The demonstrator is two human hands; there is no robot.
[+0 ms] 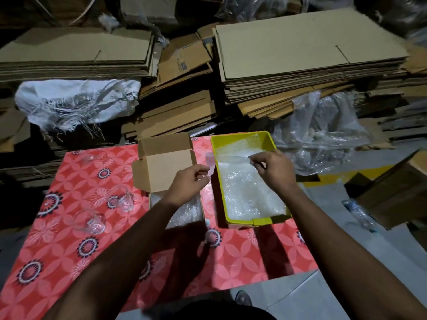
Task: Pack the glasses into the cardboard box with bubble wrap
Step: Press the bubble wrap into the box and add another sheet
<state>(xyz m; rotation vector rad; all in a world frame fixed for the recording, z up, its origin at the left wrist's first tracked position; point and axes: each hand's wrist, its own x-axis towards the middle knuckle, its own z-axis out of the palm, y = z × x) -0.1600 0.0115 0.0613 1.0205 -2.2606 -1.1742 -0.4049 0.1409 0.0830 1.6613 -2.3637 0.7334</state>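
Hands (188, 181) (272, 168) both pinch one bubble wrap sheet (231, 158) over yellow tray (249, 221); open cardboard box (166, 162) at 9 o'clock of tray, two glasses (122, 197) further left.

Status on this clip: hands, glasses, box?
Both hands, left hand and right hand, pinch a bubble wrap sheet over the yellow tray. Two glasses unwrapped on the table. Cardboard box open, unobstructed.

Box flap (165, 144) and yellow tray (265, 221) wall flank the open box (184, 213).
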